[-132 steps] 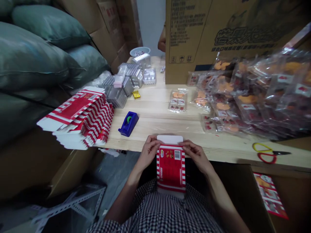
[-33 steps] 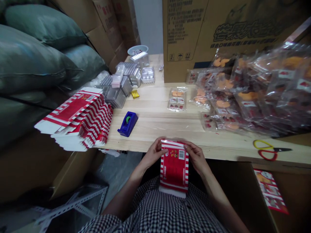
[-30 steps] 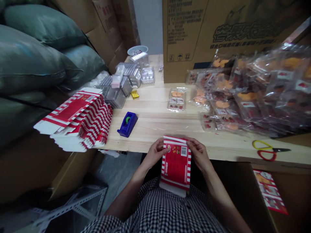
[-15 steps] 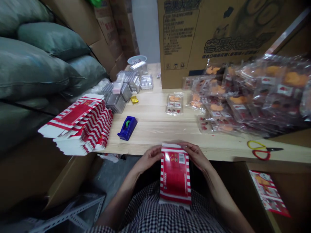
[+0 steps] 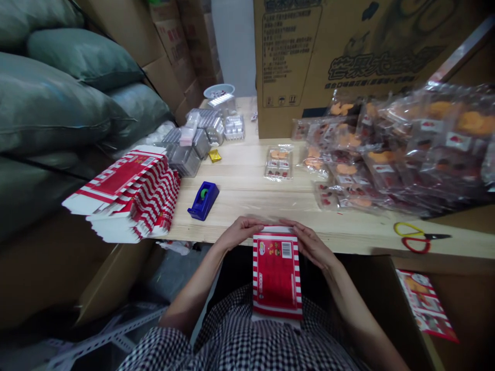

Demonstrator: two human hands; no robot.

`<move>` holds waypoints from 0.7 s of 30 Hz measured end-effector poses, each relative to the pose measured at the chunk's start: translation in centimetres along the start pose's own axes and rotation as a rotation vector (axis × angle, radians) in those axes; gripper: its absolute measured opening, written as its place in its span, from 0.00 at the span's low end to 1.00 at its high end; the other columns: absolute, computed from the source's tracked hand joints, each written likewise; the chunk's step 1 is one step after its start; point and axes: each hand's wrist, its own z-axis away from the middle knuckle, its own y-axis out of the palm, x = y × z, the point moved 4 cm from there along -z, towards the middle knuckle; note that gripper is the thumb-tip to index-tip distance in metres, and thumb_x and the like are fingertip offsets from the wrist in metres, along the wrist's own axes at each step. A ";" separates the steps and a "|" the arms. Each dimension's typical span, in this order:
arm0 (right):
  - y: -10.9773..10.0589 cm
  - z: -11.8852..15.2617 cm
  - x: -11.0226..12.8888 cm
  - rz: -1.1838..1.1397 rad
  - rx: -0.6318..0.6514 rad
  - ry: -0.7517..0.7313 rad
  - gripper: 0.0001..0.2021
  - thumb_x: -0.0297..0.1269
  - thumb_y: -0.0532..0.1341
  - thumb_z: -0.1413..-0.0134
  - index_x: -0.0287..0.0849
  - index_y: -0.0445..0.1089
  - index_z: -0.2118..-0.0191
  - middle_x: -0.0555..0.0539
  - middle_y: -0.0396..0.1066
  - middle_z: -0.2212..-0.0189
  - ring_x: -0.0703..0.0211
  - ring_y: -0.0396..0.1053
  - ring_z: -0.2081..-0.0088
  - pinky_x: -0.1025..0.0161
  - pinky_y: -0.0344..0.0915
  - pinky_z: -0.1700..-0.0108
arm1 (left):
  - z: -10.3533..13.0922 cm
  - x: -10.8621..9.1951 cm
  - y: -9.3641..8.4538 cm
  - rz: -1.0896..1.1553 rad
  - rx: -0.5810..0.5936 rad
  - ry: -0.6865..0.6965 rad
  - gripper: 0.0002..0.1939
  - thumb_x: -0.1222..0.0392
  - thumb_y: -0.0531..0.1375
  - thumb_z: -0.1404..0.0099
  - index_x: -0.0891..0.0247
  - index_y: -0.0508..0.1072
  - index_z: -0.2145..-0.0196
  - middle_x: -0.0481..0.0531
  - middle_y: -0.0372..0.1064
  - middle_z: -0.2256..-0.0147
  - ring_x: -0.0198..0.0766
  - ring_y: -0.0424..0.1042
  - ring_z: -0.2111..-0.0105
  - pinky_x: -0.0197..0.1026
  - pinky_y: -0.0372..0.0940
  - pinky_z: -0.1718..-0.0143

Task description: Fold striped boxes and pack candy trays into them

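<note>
A red carton with white-striped edges and a barcode (image 5: 276, 273) lies in front of my body, its lower end against the checked shirt. My left hand (image 5: 240, 233) grips the upper left corner, fingers reaching over the top end. At the upper right corner my right hand (image 5: 311, 243) is closed on the same carton, fingertips along the top flap. Some fingertips are hidden behind the carton's top edge. Beyond the hands, a clear packet of small candies (image 5: 279, 163) lies on the wooden table (image 5: 240, 198).
Striped cartons (image 5: 135, 190) are stacked at the left, beside a blue tape dispenser (image 5: 203, 200) and clear plastic trays (image 5: 189, 149). Many candy packets (image 5: 382, 154) heap up at the right. Scissors (image 5: 419, 237) lie near the front edge. A big cardboard box (image 5: 294, 67) stands behind.
My left hand has moved up and right, its fingers now over the carton's top end. The carton has shifted slightly up and left. My right hand stays at its top right corner.
</note>
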 end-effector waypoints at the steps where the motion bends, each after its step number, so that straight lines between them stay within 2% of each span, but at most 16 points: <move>1: 0.0 0.1 0.2 -0.015 0.018 0.000 0.20 0.48 0.62 0.39 0.47 0.71 0.45 0.44 0.73 0.45 0.52 0.72 0.47 0.52 0.64 0.41 | 0.0 0.0 0.0 0.005 -0.012 0.003 0.22 0.50 0.66 0.39 0.66 0.78 0.51 0.58 0.79 0.55 0.43 0.77 0.57 0.42 0.67 0.52; 4: 0.0 0.1 0.6 -0.002 0.082 0.030 0.21 0.47 0.63 0.40 0.46 0.71 0.44 0.43 0.73 0.45 0.50 0.71 0.44 0.50 0.62 0.39 | -0.1 0.0 -0.1 -0.023 -0.063 -0.003 0.19 0.51 0.67 0.40 0.67 0.80 0.55 0.56 0.80 0.61 0.40 0.77 0.63 0.39 0.67 0.59; 7: -0.4 0.1 0.9 0.045 0.147 0.054 0.20 0.43 0.64 0.40 0.44 0.71 0.44 0.42 0.72 0.44 0.51 0.71 0.44 0.53 0.62 0.39 | -0.4 -0.3 -0.2 -0.103 -0.092 0.007 0.17 0.52 0.68 0.42 0.68 0.80 0.61 0.53 0.79 0.69 0.36 0.74 0.70 0.35 0.64 0.67; 10: -1.1 0.0 0.9 0.071 0.165 0.058 0.17 0.39 0.64 0.41 0.42 0.73 0.47 0.42 0.76 0.49 0.55 0.75 0.50 0.58 0.66 0.44 | -0.7 -0.7 0.0 -0.156 -0.031 0.007 0.14 0.54 0.68 0.42 0.69 0.78 0.65 0.51 0.76 0.72 0.33 0.71 0.73 0.34 0.61 0.70; 13: -1.6 0.0 0.6 0.060 0.132 0.049 0.14 0.38 0.65 0.42 0.42 0.75 0.51 0.43 0.79 0.55 0.57 0.77 0.55 0.60 0.68 0.47 | -1.0 -1.1 0.3 -0.199 0.027 0.020 0.12 0.56 0.68 0.42 0.69 0.76 0.68 0.49 0.74 0.72 0.31 0.70 0.73 0.33 0.60 0.69; 19: -1.4 -0.1 0.1 0.043 0.055 0.032 0.12 0.40 0.67 0.44 0.42 0.76 0.55 0.44 0.79 0.56 0.57 0.76 0.55 0.60 0.67 0.47 | -1.6 -2.7 0.7 -0.309 0.138 0.035 0.11 0.56 0.67 0.42 0.68 0.73 0.70 0.47 0.71 0.74 0.30 0.66 0.74 0.33 0.58 0.71; 21: -0.9 -0.1 0.4 0.048 0.070 0.024 0.14 0.40 0.67 0.44 0.44 0.74 0.52 0.45 0.79 0.56 0.57 0.76 0.56 0.59 0.69 0.49 | -2.2 -3.4 1.2 -0.351 0.190 0.033 0.13 0.54 0.67 0.42 0.67 0.71 0.73 0.44 0.67 0.77 0.28 0.62 0.76 0.33 0.56 0.73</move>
